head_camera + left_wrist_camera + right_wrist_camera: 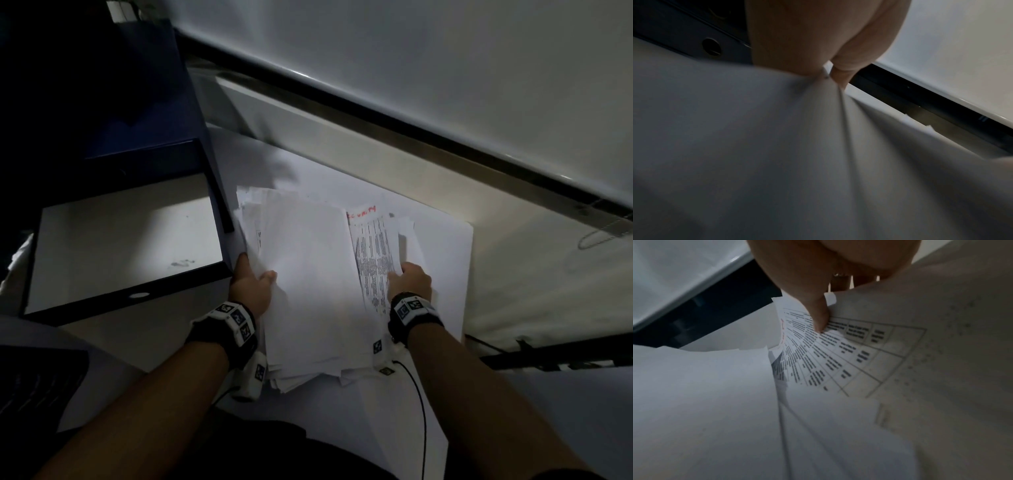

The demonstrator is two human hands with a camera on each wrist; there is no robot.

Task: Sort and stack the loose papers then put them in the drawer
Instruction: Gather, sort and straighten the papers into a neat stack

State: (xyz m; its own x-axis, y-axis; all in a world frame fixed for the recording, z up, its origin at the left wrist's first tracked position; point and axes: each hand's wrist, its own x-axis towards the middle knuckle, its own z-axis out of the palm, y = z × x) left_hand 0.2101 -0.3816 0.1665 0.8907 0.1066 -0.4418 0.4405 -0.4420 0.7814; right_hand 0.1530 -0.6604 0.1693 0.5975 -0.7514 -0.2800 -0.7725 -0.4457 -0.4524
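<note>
Little can be read here. On the printed sheet [371,255] that shows at the right side of the paper stack [308,274], a short word is handwritten in red [362,210] across the top; its letters look like "SECURITY", though the first ones are partly covered and the reading is uncertain. Below it the sheet bears a ruled table of black print [840,353], seen close in the right wrist view, but the words in its cells are too blurred to make out. The wrist bands [412,306] carry square black-and-white coded markers, not letters or numbers.
</note>
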